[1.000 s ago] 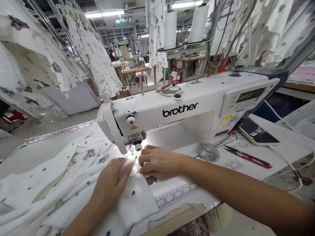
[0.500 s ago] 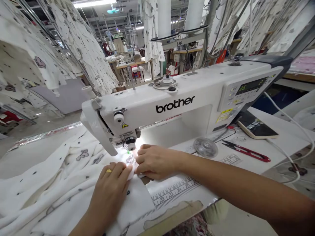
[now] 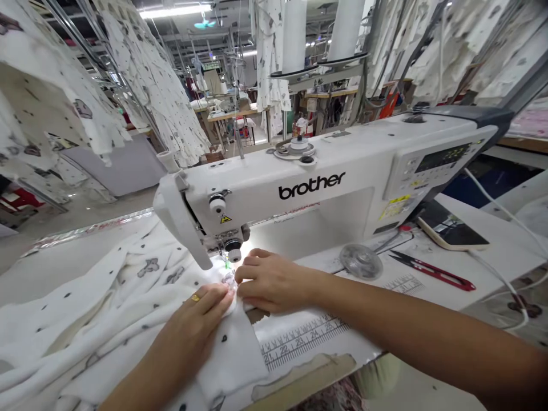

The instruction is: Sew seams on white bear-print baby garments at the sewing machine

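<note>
White fabric [image 3: 115, 308] with dark spots and small grey printed figures spreads over the left of the sewing table and under the head of a white sewing machine [image 3: 265, 177]. My left hand [image 3: 192, 319], with a yellow ring, pinches the fabric edge just in front of the lit needle area. Close beside it, my right hand [image 3: 269, 282] has its fingers curled down on the same fabric, right of the presser foot [image 3: 227, 262]. Its fingertips are partly hidden. The needle tip is too small to make out.
Right of my hands lie a clear round bobbin-like disc [image 3: 361, 262], red-handled thread snips [image 3: 432, 271] and a phone [image 3: 452, 224] with a white cable. A printed ruler [image 3: 299, 342] runs along the table's front. Spotted garments [image 3: 149, 74] hang behind; white thread cones [image 3: 294, 37] stand above.
The view has shifted slightly, so the machine sits a little further right. My left hand has moved in closer to my right hand at the fabric edge. Both still hold the fabric.
</note>
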Tool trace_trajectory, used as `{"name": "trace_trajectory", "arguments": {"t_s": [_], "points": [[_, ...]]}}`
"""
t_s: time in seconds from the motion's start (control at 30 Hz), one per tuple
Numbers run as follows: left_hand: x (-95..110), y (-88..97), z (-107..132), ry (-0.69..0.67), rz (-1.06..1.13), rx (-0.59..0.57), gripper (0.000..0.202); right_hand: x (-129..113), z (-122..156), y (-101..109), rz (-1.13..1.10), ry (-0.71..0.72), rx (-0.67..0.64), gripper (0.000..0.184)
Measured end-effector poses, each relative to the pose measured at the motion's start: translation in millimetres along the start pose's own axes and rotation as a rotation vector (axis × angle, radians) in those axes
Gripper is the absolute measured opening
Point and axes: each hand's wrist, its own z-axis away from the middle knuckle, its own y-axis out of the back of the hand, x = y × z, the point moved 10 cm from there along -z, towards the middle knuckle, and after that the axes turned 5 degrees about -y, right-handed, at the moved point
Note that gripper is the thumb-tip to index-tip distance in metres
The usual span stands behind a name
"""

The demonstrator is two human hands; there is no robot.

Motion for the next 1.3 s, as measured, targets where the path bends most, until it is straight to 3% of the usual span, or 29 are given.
{"name": "trace_trajectory", "arguments": {"t_s": [0.1,0.37,0.53,0.7,0.93,1.17,1.3], "points": [[-0.7,-0.7,3.7,0.028,-0.004,0.018,0.037,2.4,-1.2,-1.2,0.004,-0.036,0.006,0.025],[-18.3,-5.3,1.7,0.09,0.097,0.056,0.038,9.3,-6.0,-11.9,0.071,-0.149,-0.019,0.017],[-37.2,-14.3,-3.3,0.125,0.093,0.036,0.035,24.6,-6.6,-19.2,0.096,-0.262,-0.007,0.021],[-38.8,-14.2,-5.2,0.12,0.064,0.038,0.033,28.8,-5.0,-19.9,0.084,-0.284,-0.024,0.028],[-28.8,-10.2,-10.8,0.087,-0.093,0.016,0.036,22.6,-3.2,-10.3,0.054,-0.184,0.012,0.022],[-36.7,-18.4,-13.2,0.084,-0.127,-0.032,0.035,19.3,-4.6,-8.1,0.053,-0.161,0.014,0.018],[-35.2,-12.8,-15.7,0.078,-0.151,-0.026,0.035,7.6,-3.4,-1.5,0.039,-0.061,0.044,0.018]]}}
